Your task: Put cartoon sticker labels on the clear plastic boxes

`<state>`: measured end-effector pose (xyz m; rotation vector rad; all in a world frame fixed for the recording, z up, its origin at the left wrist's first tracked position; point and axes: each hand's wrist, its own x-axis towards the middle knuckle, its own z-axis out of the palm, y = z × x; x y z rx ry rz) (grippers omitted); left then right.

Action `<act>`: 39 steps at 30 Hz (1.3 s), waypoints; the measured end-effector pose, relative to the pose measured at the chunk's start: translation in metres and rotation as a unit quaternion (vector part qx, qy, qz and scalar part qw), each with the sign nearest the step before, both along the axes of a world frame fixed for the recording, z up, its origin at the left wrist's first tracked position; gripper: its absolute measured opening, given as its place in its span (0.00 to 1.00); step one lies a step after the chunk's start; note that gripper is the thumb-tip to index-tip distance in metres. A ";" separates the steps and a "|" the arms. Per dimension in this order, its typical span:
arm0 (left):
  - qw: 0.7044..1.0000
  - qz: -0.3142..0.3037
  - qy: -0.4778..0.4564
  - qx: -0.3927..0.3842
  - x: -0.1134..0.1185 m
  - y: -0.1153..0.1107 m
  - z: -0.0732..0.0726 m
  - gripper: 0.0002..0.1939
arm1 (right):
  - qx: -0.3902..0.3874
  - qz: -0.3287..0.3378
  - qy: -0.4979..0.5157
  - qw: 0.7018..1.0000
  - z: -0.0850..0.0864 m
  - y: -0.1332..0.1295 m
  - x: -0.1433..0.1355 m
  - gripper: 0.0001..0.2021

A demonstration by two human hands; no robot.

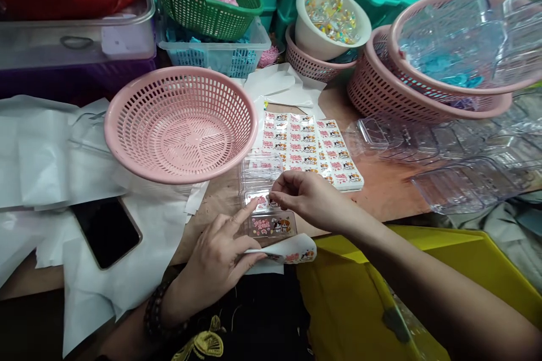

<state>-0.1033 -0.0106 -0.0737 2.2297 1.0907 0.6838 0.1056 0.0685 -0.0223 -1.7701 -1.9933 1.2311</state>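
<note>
My left hand [218, 248] pinches a curled sheet [292, 248]; my right hand [285, 193] pinches a sticker [261, 202] on clear plastic boxes [259, 181]. Beyond my left: perforated round basket [197, 144].

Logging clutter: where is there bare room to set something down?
Brown tabletop shows between sticker sheets and clear plastic trays; a narrower strip lies between the front pink basket and the left hand. Crowded: left, with white paper and a smartphone; back, with baskets.
</note>
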 end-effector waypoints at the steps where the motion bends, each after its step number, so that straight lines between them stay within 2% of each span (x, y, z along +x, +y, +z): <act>1: 1.000 0.004 0.009 -0.001 -0.001 0.001 0.001 0.07 | 0.033 0.006 -0.044 0.998 0.001 -0.004 -0.001 0.07; 3: 1.000 0.006 0.025 -0.002 -0.002 0.002 0.004 0.06 | 0.105 0.015 -0.128 0.986 0.002 -0.012 0.000 0.03; 6: 1.000 -0.003 0.028 -0.009 -0.005 0.003 0.006 0.06 | 0.215 -0.011 -0.210 0.954 0.005 -0.028 0.011 0.16; 8: 1.000 -0.009 0.014 -0.011 -0.006 0.002 0.007 0.06 | 0.271 -0.022 -0.191 0.943 0.009 -0.041 0.021 0.20; 9: 1.000 -0.008 0.001 -0.006 -0.007 0.002 0.007 0.06 | 0.281 0.000 -0.156 0.947 0.011 -0.049 0.025 0.21; 11: 0.999 0.006 -0.032 0.013 -0.009 -0.001 0.008 0.07 | 0.252 0.082 -0.065 0.962 0.015 -0.064 0.031 0.21; 13: 0.998 0.025 -0.056 0.018 -0.013 -0.004 0.010 0.09 | 0.180 0.123 0.005 0.976 0.016 -0.078 0.034 0.14; 16: 0.999 0.035 -0.037 0.004 -0.019 -0.009 0.019 0.11 | 0.079 0.044 0.077 0.993 0.013 -0.094 0.034 0.03; 18: 0.998 0.048 -0.004 0.037 -0.020 -0.014 0.027 0.08 | 0.044 0.002 0.119 0.992 0.011 -0.103 0.031 0.05; 21: 0.995 0.039 0.018 0.093 -0.012 -0.022 0.038 0.28 | 0.011 0.001 0.150 0.989 0.009 -0.113 0.025 0.07; 22: 0.995 0.020 0.020 0.092 -0.008 -0.024 0.040 0.27 | -0.002 0.004 0.157 0.988 0.008 -0.116 0.023 0.07; 25: 0.998 -0.032 0.022 0.045 0.003 -0.026 0.039 0.09 | -0.030 0.014 0.170 0.985 0.006 -0.123 0.021 0.11; 26: 0.999 -0.042 0.022 0.021 0.006 -0.025 0.037 0.08 | -0.022 0.016 0.171 0.985 0.005 -0.125 0.022 0.12; 31: 0.990 -0.079 0.012 -0.116 0.005 -0.020 0.034 0.09 | 0.073 -0.011 0.188 0.979 0.002 -0.133 0.027 0.09; 37: 0.966 -0.108 -0.007 -0.233 -0.001 -0.013 0.036 0.09 | 0.043 -0.017 0.195 0.980 -0.004 -0.133 0.031 0.13; 39: 0.958 -0.115 -0.002 -0.264 -0.001 -0.010 0.036 0.11 | 0.112 -0.001 0.186 0.976 -0.007 -0.132 0.032 0.11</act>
